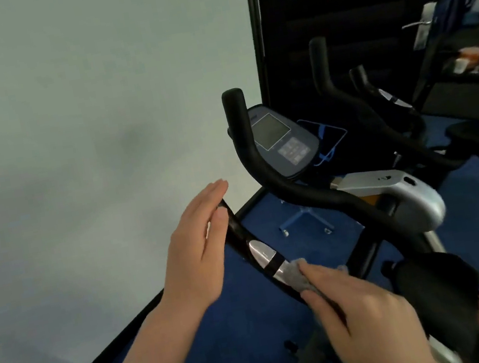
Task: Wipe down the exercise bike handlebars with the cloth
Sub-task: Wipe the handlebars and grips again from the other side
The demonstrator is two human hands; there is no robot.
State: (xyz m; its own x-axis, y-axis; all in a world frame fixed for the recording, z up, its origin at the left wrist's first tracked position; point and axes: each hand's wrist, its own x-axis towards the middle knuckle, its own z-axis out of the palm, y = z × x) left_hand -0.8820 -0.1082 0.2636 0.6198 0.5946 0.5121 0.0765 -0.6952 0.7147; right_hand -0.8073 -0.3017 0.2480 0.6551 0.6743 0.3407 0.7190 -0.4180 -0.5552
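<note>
A black exercise bike fills the middle and right. Its near handlebar grip (241, 238) is a black bar with silver pulse sensors (261, 252). My right hand (364, 312) grips a small grey cloth (298, 276) and presses it onto the lower silver sensor of that bar. My left hand (198, 248) lies beside the bar's upper end with straight fingers, the thumb touching the tip. The upper curved handlebar (264, 164) rises behind, beside the console (282, 139) with its grey screen.
A pale wall is at the left. A dark mirror (363, 18) stands behind the bike and reflects it. Blue carpet (251, 337) covers the floor. The silver frame cover (404, 191) and black saddle (436, 284) sit to the right.
</note>
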